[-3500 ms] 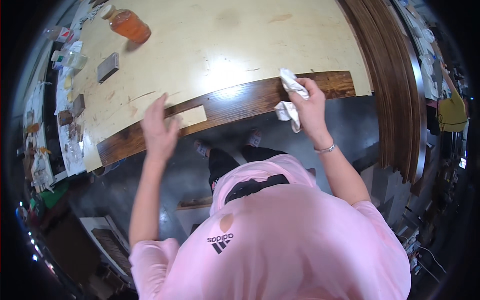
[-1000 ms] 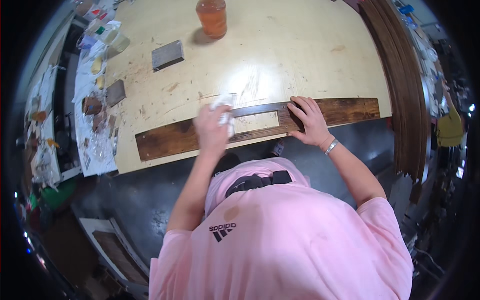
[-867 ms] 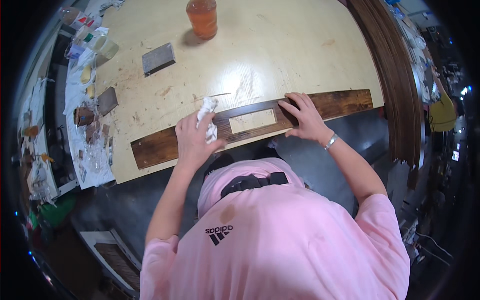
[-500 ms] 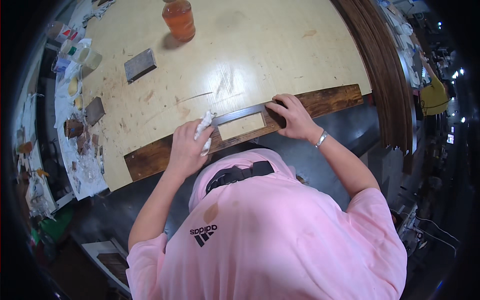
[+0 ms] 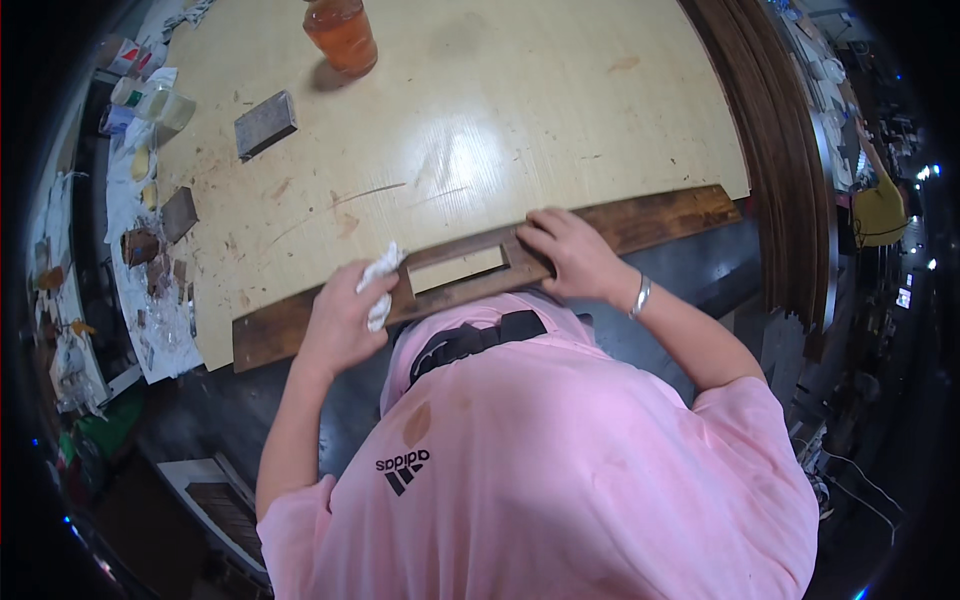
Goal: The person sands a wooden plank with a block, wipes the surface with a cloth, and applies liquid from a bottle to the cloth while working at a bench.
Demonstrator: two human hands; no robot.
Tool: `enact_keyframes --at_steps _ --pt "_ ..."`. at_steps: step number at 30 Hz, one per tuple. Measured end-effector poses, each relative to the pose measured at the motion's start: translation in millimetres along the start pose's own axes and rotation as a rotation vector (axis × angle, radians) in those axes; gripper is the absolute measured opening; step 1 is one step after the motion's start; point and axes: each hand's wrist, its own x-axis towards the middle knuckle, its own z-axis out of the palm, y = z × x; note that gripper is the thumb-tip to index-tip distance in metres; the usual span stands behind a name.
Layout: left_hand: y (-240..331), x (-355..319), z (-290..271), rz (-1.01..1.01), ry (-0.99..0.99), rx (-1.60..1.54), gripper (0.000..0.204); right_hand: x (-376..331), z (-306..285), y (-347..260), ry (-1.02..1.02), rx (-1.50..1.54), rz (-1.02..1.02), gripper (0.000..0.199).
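1. Shifted since half a sec ago: left hand (image 5: 340, 318) slid a bit along the plank toward its cut-out, cloth bunched under the fingers; right hand (image 5: 572, 255) stayed planted on the plank's upper edge.
2. Workbench (image 5: 520, 120) – pale, scuffed sheet top, stain marks all over. Lay under everything, near edge just behind the plank.
3. Dark stained plank (image 5: 660, 215) – long, narrow, w/ rectangular cut-out (image 5: 458, 270) mid-length. Lay flat along near edge of bench, running left-low to right-high. Judged stiff and fairly heavy, not fragile; finish looked glossy, so prob. slick or tacky if wet. Best held at both ends or by edges, not on the stained face.
4. Right hand – spread flat, fingers over far edge, pressing plank down beside the cut-out. Not gripping around it.
5. Left hand – closed on white cloth (image 5: 378, 282), pressed to plank just left of cut-out.
6. Cloth – soft, light, crumpled; no care needed, pinch anywhere.
7. Orange jar (image 5: 342, 35) far side of bench, well apart. Grey sanding block (image 5: 265, 124) nearer left, also apart.
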Motion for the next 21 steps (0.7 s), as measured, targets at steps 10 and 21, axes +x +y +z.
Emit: enact_keyframes --at_steps 10,21 --pt "-12.9 37.6 -49.3 -0.046 -0.039 -0.080 0.038 26.8 -45.9 8.9 -0.063 0.065 0.089 0.016" --pt "-42.6 75.8 -54.0 -0.319 0.001 -0.097 0.039 94.9 -61.9 33.1 -0.108 0.161 0.145 0.025"
